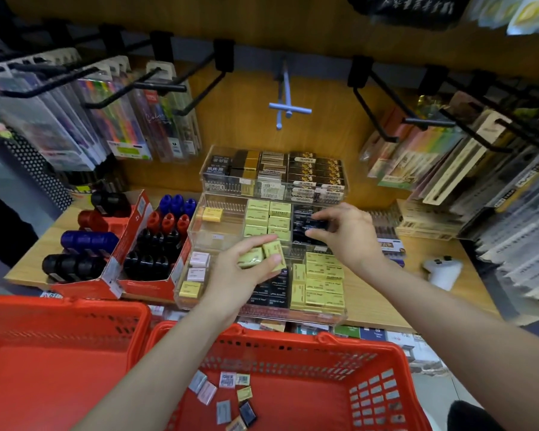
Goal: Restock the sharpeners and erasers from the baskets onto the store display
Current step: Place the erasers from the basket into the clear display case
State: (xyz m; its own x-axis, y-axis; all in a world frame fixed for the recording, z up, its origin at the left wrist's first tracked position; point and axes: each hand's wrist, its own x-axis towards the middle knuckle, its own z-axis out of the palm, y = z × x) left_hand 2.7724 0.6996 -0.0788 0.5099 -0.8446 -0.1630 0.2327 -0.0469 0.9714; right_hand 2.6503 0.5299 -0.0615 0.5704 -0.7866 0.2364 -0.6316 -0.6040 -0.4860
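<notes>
Left hand (246,269) curled round yellow boxed erasers (262,255), held over the clear acrylic display tray (196,231). Right hand (346,234) pinching a black boxed eraser (316,224) by its long edges, above the black stack in the tray's middle tier. Probably light, stiff little cartons with slick wrap; best taken across the narrow sides, not the printed faces. More loose erasers (227,396) below both grips in the red basket (383,368). Left of the grips, pencil sharpeners (156,244) in red cartons on the wooden surface (371,293); pegboard hooks (290,110) beyond.
</notes>
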